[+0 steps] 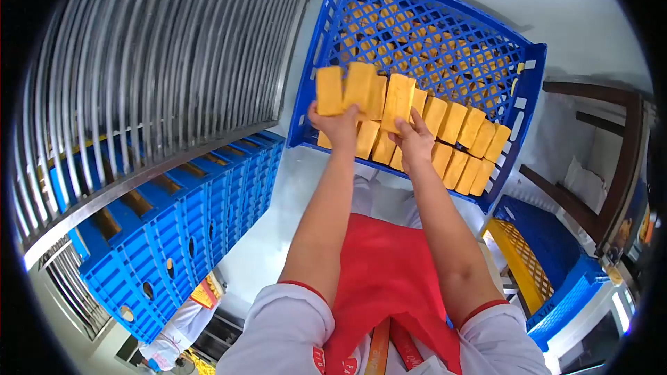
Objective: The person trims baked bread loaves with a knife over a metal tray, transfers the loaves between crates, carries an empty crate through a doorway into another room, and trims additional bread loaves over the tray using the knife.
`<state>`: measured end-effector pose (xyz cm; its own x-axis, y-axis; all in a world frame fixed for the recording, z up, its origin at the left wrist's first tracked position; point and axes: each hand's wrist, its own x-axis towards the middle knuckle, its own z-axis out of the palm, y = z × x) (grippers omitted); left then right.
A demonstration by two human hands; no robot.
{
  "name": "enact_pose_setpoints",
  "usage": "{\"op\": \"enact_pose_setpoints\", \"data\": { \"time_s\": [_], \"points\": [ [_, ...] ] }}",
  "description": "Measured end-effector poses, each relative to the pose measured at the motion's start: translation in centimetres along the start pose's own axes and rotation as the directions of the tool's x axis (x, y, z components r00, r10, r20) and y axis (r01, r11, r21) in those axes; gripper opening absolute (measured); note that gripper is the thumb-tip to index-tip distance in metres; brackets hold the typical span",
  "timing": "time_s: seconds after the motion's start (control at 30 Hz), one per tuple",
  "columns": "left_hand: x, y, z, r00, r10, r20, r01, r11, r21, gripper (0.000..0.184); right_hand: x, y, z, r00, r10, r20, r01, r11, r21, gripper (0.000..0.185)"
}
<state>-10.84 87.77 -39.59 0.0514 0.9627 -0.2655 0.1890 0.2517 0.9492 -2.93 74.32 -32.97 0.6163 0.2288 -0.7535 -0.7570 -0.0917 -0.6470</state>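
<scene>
A blue plastic crate [535, 76] with a lattice bottom lies in front of me, and rows of yellow-orange rectangular blocks [453, 121] stand along its near side. My left hand [337, 125] is closed around a yellow block [328, 90] at the left end of the rows, its thumb against a second block [358, 84] beside it. Both blocks rise above their neighbours. My right hand [415, 140] grips the lower end of another yellow block [399, 100] between thumb and fingers. My palms hide parts of the front row.
More yellow blocks show through the crate's lattice, apparently on a layer below. Metal bars [167, 41] and blue slotted panels [187, 215] stand at left. On the right are a dark wooden frame [618, 166] and blue and yellow crates [521, 257]. Another person [180, 326] is at lower left.
</scene>
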Motion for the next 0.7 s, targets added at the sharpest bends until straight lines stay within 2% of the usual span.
{"op": "enact_pose_setpoints", "data": {
  "time_s": [0.03,0.07,0.1,0.13,0.2,0.23,0.3,0.37,0.4,0.43,0.5,0.57,0.6,0.63,0.7],
  "points": [
    [1.2,-0.1,0.0,1.0,-0.016,0.002,0.016,1.0,0.003,0.088,0.5,0.0,-0.1,1.0,0.008,0.03,-0.01,0.998,0.058,0.068],
    [2.4,-0.2,0.2,0.994,0.106,-0.038,-0.095,0.969,0.228,0.09,0.6,0.0,-0.9,1.0,0.01,0.015,-0.012,0.996,0.089,0.065],
    [3.6,-0.6,0.4,0.971,0.233,-0.044,-0.191,0.877,0.442,0.092,0.9,0.6,-2.2,1.0,0.013,0.001,-0.013,0.996,0.083,0.065],
    [4.7,-1.8,0.5,0.975,0.218,-0.035,-0.181,0.879,0.44,0.092,1.3,1.1,-4.4,1.0,0.02,-0.01,-0.019,0.998,0.056,0.067],
    [6.6,-4.5,0.9,0.914,0.389,0.116,-0.399,0.804,0.442,0.086,2.7,3.0,-9.9,1.0,0.005,-0.015,-0.004,0.998,0.063,0.068],
    [7.8,-7.0,0.9,0.92,0.368,0.134,-0.388,0.813,0.434,0.086,2.6,2.8,-12.3,0.998,0.021,-0.062,-0.019,1.0,0.021,0.069],
    [9.3,-12.0,1.1,0.945,0.311,0.1,-0.327,0.905,0.271,0.085,2.9,3.3,-17.4,0.987,0.003,-0.161,0.006,0.998,0.058,0.062],
    [9.7,-14.4,1.0,0.966,0.243,0.089,-0.242,0.97,-0.022,0.084,3.9,2.9,-22.4,0.975,-0.051,-0.217,0.077,0.99,0.114,0.059],
    [11.2,-15.2,0.0,0.979,0.155,0.133,-0.158,0.987,0.007,0.082,3.9,1.3,-23.2,0.973,-0.097,-0.209,0.134,0.976,0.172,0.059],
    [10.9,-13.5,0.0,0.986,0.024,0.168,-0.034,0.998,0.058,0.08,5.1,0.8,-25.4,0.963,-0.151,-0.224,0.183,0.974,0.133,0.058],
    [9.3,-7.1,0.0,0.935,-0.284,0.211,0.241,0.948,0.208,0.074,7.1,-1.2,-27.1,0.921,-0.232,-0.314,0.26,0.964,0.05,0.058],
    [11.5,-7.4,-1.6,0.907,-0.308,0.288,0.286,0.951,0.115,0.065,9.7,-3.8,-27.8,0.895,-0.309,-0.321,0.307,0.95,-0.057,0.059],
    [11.8,-7.0,-1.7,0.894,-0.31,0.323,0.28,0.95,0.137,0.06,11.3,-4.9,-28.1,0.882,-0.333,-0.334,0.321,0.943,-0.092,0.059],
    [11.3,-6.8,-1.0,0.891,-0.311,0.331,0.277,0.95,0.145,0.06,13.0,-5.8,-28.3,0.87,-0.355,-0.342,0.331,0.935,-0.129,0.06],
    [10.3,-7.0,0.0,0.922,-0.277,0.27,0.287,0.958,0.003,0.06,16.1,-7.2,-28.6,0.855,-0.405,-0.322,0.37,0.914,-0.167,0.059]
  ]
}}
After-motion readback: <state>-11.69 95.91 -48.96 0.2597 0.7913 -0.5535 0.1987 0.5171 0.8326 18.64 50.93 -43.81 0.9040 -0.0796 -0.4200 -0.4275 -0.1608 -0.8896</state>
